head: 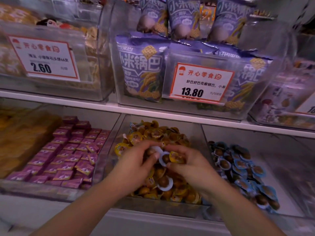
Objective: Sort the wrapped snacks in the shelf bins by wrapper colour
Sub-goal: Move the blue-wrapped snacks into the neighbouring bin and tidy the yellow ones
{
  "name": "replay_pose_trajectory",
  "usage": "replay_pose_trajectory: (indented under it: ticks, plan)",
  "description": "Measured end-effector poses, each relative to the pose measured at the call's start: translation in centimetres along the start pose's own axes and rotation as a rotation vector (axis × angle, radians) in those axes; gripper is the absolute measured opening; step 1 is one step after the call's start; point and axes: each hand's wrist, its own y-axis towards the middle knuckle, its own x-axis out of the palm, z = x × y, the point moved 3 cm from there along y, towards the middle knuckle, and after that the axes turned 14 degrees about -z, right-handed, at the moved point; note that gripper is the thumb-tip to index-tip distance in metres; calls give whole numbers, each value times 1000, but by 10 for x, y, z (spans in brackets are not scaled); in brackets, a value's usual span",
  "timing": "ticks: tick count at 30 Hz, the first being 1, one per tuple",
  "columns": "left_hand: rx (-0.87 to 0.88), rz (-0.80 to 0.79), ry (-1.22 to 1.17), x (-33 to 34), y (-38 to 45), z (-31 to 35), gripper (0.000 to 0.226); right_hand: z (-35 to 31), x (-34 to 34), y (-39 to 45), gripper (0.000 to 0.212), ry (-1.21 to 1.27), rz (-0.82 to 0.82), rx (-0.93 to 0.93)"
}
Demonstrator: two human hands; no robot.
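Both hands are over the yellow bin (pixel 119 204): left hand (pixel 136 161) pinching a white-rimmed snack (pixel 164 158), right hand (pixel 185 163) pinching a yellow snack (pixel 175 157). Blue ones (pixel 242 169) fill the bin alongside.

Two hands show, left (pixel 136 160) and right (pixel 185 160). Two shelves are in view, upper (pixel 59 99) and lower (pixel 153 223). Three price tags can be counted: 2.60 (pixel 45 58), 13.80 (pixel 201 82), and a cut-off one at the right edge (pixel 306 106). On the lower shelf, one bin each of purple packs (pixel 68 154), yellow snacks (pixel 158 133) and blue snacks (pixel 245 169), each too many to count. Two white-rimmed snacks (pixel 164 159) lie among the yellow ones.
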Motion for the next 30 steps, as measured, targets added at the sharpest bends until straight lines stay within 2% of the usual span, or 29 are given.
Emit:
replay_pose_trajectory:
  ticks: [3, 4, 6, 9, 10, 12, 15, 16, 19, 21, 26, 28, 30]
  plan:
    - [31, 15, 53, 0, -3, 1, 20, -10, -10, 0, 32, -264, 93, -79]
    - [53, 35, 80, -1, -4, 3, 19, -12, -13, 0, 34, -340, 128, -92]
    - [132, 17, 189, -3, -6, 13, 16, -13, -12, 2, 54, -557, 151, -110]
    - [243, -164, 372, 2, -8, 22, 15, -7, -5, -1, 90, -1033, 67, -6]
    - [258, -224, 413, 5, -9, 23, 16, -6, -3, -1, 94, -1189, 39, 0]
    - [249, -309, 459, 12, -11, 22, 21, -8, -2, -2, 88, -1349, -27, -58]
    - [174, -404, 525, 15, -8, 15, 53, -13, -9, -3, 64, -1151, -17, -87]
    - [157, -415, 523, 14, -7, 13, 56, -13, -11, -3, 58, -1084, 19, -91]
    - [189, -349, 519, 11, -7, 12, 42, -12, -13, -4, 48, -933, 163, -144]
    - [194, -270, 489, 10, -7, 14, 40, -12, -12, -4, 45, -864, 216, -165]
    - [110, 49, 170, -3, -1, 7, 17, -16, -17, 3, 32, -608, 233, -168]
    - [47, 138, 11, -8, 2, 7, 14, -16, -16, 4, 23, -330, 233, -108]
    - [13, 241, -154, -12, 2, 10, 15, -10, -7, 2, 17, 99, 216, -12]
